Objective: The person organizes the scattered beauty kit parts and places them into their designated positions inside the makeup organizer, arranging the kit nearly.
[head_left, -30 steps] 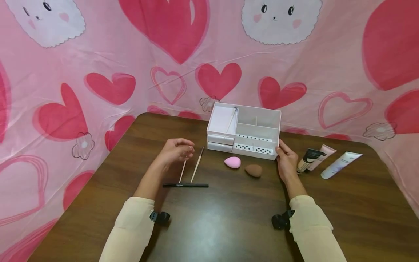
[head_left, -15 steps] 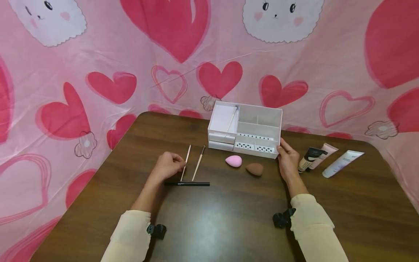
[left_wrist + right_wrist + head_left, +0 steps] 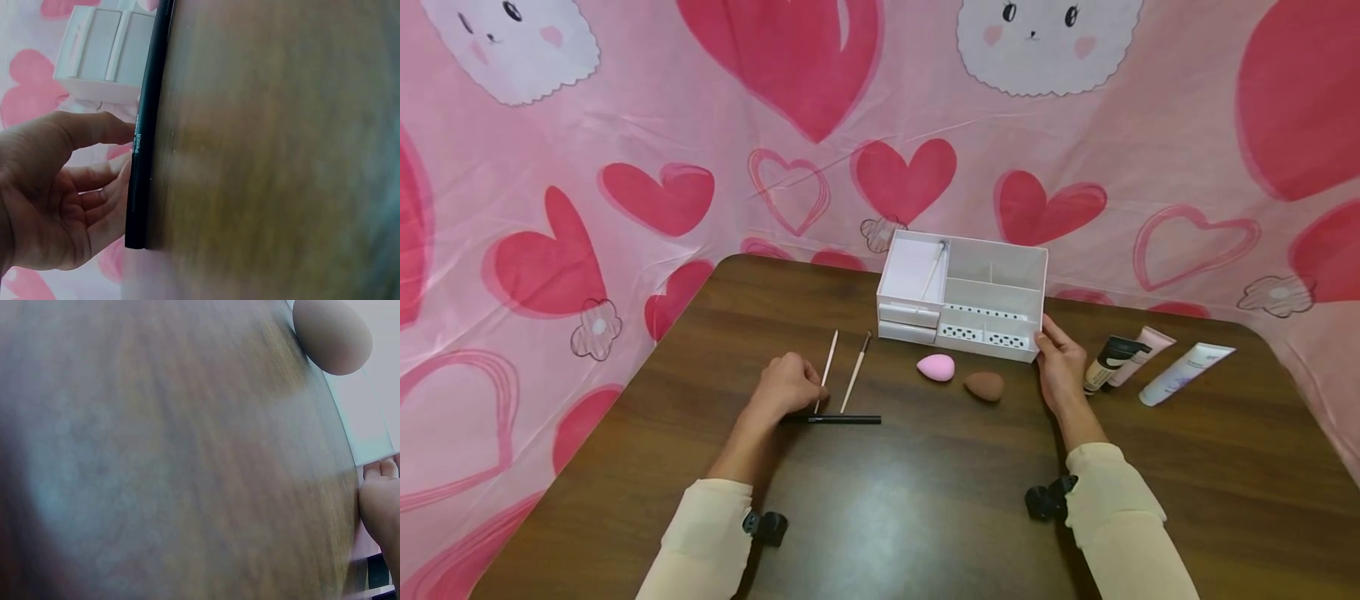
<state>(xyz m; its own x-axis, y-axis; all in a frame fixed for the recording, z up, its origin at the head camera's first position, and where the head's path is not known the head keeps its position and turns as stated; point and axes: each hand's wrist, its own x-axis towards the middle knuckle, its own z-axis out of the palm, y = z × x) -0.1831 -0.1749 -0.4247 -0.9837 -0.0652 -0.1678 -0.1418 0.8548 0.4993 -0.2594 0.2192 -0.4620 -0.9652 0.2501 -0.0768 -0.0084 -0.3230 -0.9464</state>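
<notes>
My left hand [image 3: 786,386] is at the lower end of a thin pale stick [image 3: 829,360] lying on the table, fingertips over it. A black pencil [image 3: 842,420], marked "Pencil", lies just in front of that hand; in the left wrist view the pencil [image 3: 147,119] hides the fingertips, so whether they pinch the stick cannot be told. A makeup brush [image 3: 855,375] with a dark tip lies to the right. My right hand [image 3: 1062,367] holds the right front corner of a white makeup organizer [image 3: 992,354]. Another brush [image 3: 933,271] leans inside its left compartment.
A pink makeup sponge [image 3: 936,367] and a brown sponge [image 3: 984,386] lie in front of the organizer. Right of my right hand are a black-capped tube [image 3: 1108,364], a pink tube [image 3: 1150,346] and a white tube [image 3: 1185,375]. A heart-patterned cloth [image 3: 805,83] hangs behind the table.
My left hand has come down from above the pale stick and slid toward its lower end, near the black pencil. The right hand has stayed on the organizer, which has not moved.
</notes>
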